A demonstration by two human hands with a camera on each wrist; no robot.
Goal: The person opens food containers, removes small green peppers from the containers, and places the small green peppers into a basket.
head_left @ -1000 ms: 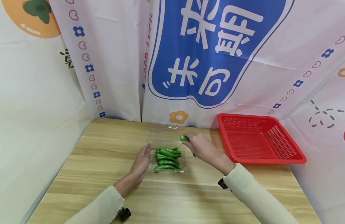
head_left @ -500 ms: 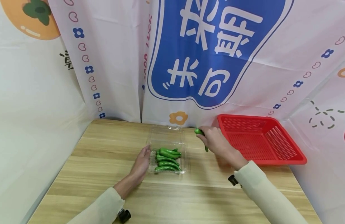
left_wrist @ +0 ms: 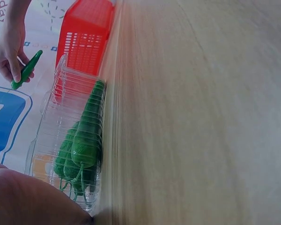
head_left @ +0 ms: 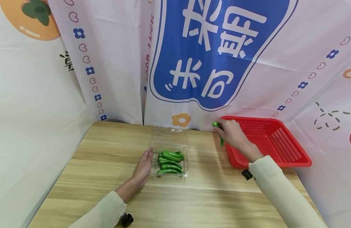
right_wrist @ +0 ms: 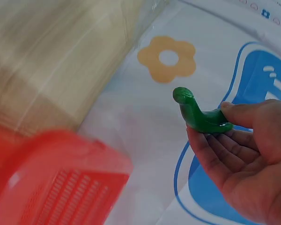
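Note:
A curved green chili pepper point(right_wrist: 203, 118) is pinched between the thumb and fingers of my right hand point(head_left: 232, 133), above the left rim of the red basket. My left hand point(head_left: 142, 167) rests against the left side of a clear plastic clamshell box point(head_left: 186, 166), its fingers fairly straight along the wall. Inside the box lie several green chili peppers point(head_left: 169, 161), stacked roughly side by side; in the left wrist view their stems point(left_wrist: 79, 174) face the near end. The transparent lid point(head_left: 169, 136) is folded back towards the wall.
A red plastic basket point(head_left: 278, 164) with perforated walls stands at the table's right rear. Printed white cloth point(head_left: 121, 63) hangs behind and along both sides of the wooden table point(head_left: 169, 202).
My right hand has carried the chili pepper rightward and slightly back, away from the box to the basket's left rim. My left hand and the box have stayed in place.

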